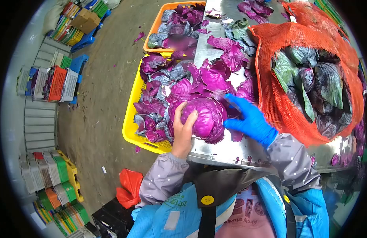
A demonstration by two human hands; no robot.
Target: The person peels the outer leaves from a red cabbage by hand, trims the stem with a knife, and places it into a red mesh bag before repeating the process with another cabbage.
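A round purple cabbage [207,119] sits at the near edge of the metal table [247,152]. My bare left hand [184,133] lies against its left side, thumb and fingers apart. On the right side is my right hand [251,121] in a blue glove, its fingers spread and the lower fingertips at the cabbage. Loose purple leaves [217,79] are heaped just beyond it. To the left a yellow crate [130,129] is full of leaves. An open red mesh bag [266,99] at the right holds cabbages with dark and green outer leaves [328,85].
Behind the yellow crate stands an orange crate [151,29] of leaves. Stacked crates [56,83] line the left side of the floor [100,91]. A red plastic bag [129,188] lies below the table, at my left sleeve.
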